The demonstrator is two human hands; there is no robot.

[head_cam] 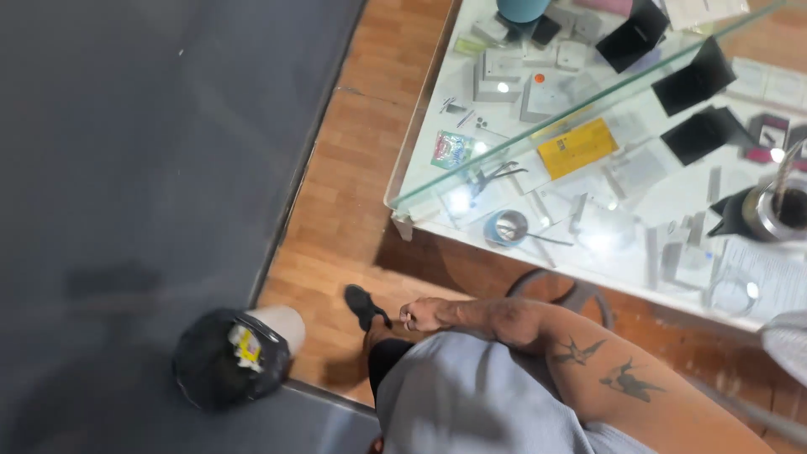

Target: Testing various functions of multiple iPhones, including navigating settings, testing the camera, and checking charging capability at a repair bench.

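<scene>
Hand [423, 314], w/ ring, hangs loosely curled and empty by grey shorts [471, 395], near a black-bagged bin [227, 357] at left; other hand out of view; glass counter [538, 134] w/ blue tape roll [506, 227] untouched, far right.

Glossy glass tabletop [437, 181]; matt wood floor [353, 185]; grey cloth shorts [471, 395]; shiny metal cup [769, 210].

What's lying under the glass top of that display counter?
Under the glass top: a yellow card, a blue tape roll, pliers, black stands and small white boxes. Glare washes out parts, hiding whatever lies there.
</scene>
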